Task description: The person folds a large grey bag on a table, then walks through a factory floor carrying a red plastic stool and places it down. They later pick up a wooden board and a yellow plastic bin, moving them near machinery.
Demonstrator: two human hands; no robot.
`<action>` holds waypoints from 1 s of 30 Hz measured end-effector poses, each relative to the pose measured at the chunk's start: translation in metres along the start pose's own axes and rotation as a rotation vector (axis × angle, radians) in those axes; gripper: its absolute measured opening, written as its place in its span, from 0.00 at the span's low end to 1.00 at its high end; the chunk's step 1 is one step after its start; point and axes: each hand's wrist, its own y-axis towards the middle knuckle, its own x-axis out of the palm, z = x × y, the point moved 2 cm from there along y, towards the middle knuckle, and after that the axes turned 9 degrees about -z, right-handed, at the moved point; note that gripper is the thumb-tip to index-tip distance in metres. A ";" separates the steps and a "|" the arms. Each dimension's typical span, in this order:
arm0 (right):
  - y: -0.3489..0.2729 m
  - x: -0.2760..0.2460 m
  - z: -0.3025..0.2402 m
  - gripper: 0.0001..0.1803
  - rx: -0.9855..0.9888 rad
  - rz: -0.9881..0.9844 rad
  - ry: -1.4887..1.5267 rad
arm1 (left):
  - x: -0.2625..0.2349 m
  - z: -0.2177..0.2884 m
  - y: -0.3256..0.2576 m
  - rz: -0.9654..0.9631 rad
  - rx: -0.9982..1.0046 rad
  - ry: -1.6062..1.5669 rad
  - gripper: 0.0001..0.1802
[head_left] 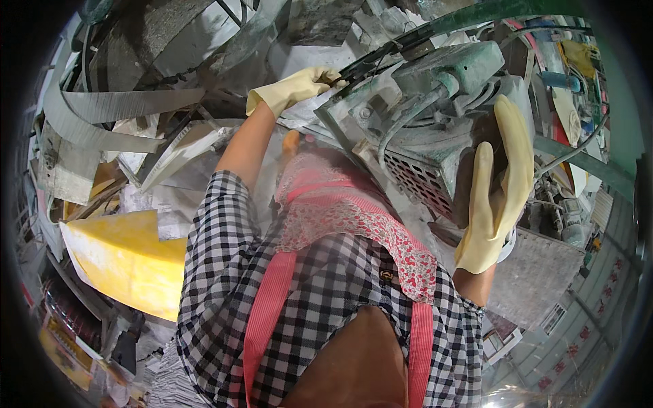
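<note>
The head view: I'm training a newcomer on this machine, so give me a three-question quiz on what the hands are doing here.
1. True or false: both hands wear pale yellow rubber gloves.
2. Which hand lies flat against the side of the grey-green machine? A) left B) right
3. The left hand grips what?

Key: 1 true. 2 B, the right hand rests beside the vent grille. 3 The dark lever at the machine's top edge.
</note>
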 end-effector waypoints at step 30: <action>0.000 0.009 0.007 0.13 -0.047 0.162 -0.107 | -0.043 -0.015 0.007 0.027 -0.079 0.686 0.25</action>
